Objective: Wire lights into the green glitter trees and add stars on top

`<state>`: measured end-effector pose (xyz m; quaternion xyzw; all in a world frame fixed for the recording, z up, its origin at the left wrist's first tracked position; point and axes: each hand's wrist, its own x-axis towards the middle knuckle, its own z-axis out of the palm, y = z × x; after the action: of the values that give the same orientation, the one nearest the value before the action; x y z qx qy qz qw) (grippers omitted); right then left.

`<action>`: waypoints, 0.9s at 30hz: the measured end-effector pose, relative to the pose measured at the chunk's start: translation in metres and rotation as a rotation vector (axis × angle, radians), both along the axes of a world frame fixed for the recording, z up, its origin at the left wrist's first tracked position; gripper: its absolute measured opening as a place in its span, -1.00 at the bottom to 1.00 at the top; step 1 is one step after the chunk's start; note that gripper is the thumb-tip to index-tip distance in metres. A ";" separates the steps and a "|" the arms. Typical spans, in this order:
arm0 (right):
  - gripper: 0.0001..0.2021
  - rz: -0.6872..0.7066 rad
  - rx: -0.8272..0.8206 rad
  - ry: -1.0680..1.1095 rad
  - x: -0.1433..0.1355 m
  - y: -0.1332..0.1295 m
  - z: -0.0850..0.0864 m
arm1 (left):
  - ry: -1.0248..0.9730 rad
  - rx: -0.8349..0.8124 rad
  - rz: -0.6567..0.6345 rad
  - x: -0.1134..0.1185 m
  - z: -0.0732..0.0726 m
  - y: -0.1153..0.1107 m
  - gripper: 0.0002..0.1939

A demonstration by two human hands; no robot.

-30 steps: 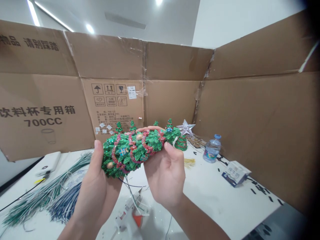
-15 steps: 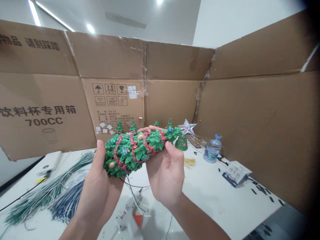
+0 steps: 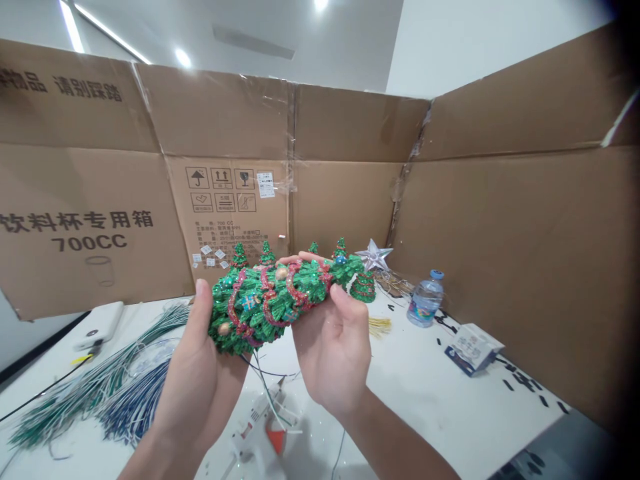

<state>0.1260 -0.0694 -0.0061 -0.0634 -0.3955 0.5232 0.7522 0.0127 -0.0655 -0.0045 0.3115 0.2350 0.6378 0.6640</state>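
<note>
Both my hands hold a small green glittery Christmas tree [image 3: 280, 300], tilted on its side with its tip to the right. Red garlands, gold balls and a blue gift ornament decorate it. My left hand [image 3: 200, 373] supports the wide base end, thumb up along it. Near the tip, my right hand [image 3: 335, 340] grips it with the thumb in front and fingers behind. Thin wires [image 3: 264, 380] hang beneath the base. Below them lies a white hot glue gun [image 3: 255, 427] with an orange-red part. A silver star [image 3: 375, 256] shows just beyond the tip.
Several small Christmas trees [image 3: 363, 287] stand behind my hands. Green wires [image 3: 100, 373] and blue wires [image 3: 137, 403] lie at left, near a white device [image 3: 100, 327]. A water bottle [image 3: 426, 299] and small box [image 3: 473, 349] stand right. Cardboard walls [image 3: 350, 200] surround the white table [image 3: 415, 413].
</note>
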 end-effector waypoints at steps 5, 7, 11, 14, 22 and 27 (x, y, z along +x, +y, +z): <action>-0.66 0.021 0.016 -0.010 0.001 -0.001 0.000 | 0.003 -0.003 0.019 -0.001 0.000 0.000 -0.42; -0.68 0.017 0.011 0.004 0.002 -0.001 0.000 | 0.004 0.003 0.018 0.000 0.000 0.000 -0.43; -0.69 0.020 0.006 0.011 0.003 -0.001 0.002 | 0.001 0.025 0.034 0.000 0.000 0.000 -0.43; -0.69 0.042 -0.001 0.015 0.004 0.000 0.001 | 0.007 0.037 0.028 0.000 -0.001 -0.001 -0.42; -0.69 0.028 0.012 0.030 0.003 0.001 0.000 | 0.014 0.028 0.044 0.000 -0.002 0.000 -0.42; -0.69 0.015 0.014 0.029 0.000 0.001 -0.001 | 0.016 0.020 0.045 0.000 -0.003 0.000 -0.42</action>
<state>0.1260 -0.0680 -0.0068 -0.0476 -0.3885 0.5270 0.7543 0.0127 -0.0651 -0.0074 0.3179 0.2411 0.6522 0.6445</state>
